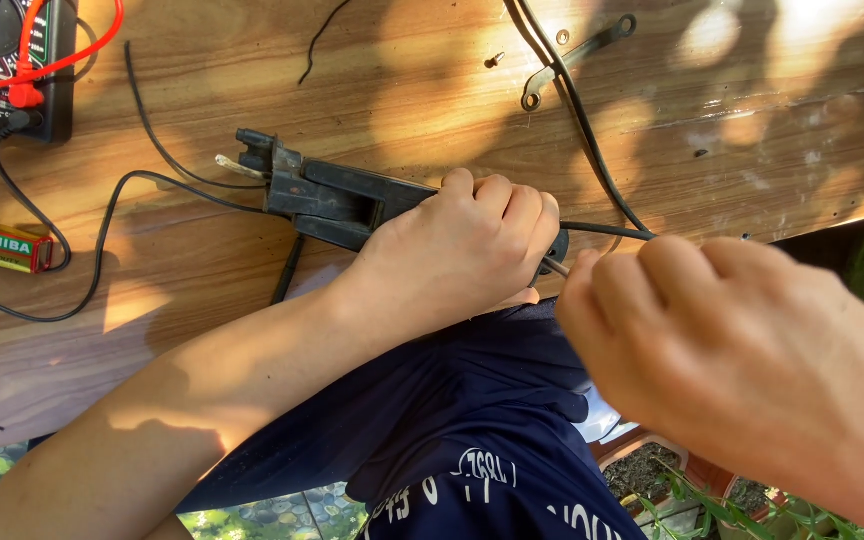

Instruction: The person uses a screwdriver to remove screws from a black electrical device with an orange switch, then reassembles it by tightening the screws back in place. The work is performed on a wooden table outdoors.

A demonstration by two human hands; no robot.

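The black tool body [337, 198], long and boxy, lies across the wooden bench [252, 60] near its front edge. The left hand [457, 250] has its grip closed over the tool's near end, fingers curled on top. The right hand [722, 345] is fisted just beside it, grip pinched shut on a thin wire [555, 265] coming out by the left fingers. A black cable [592, 150] runs from there up the bench past a small metal bracket [577, 55]. A multimeter [7, 60] with red and black leads sits at the far left corner, a green battery [2, 246] below it. Dappled sunlight covers the wood; plants show beyond the edge.
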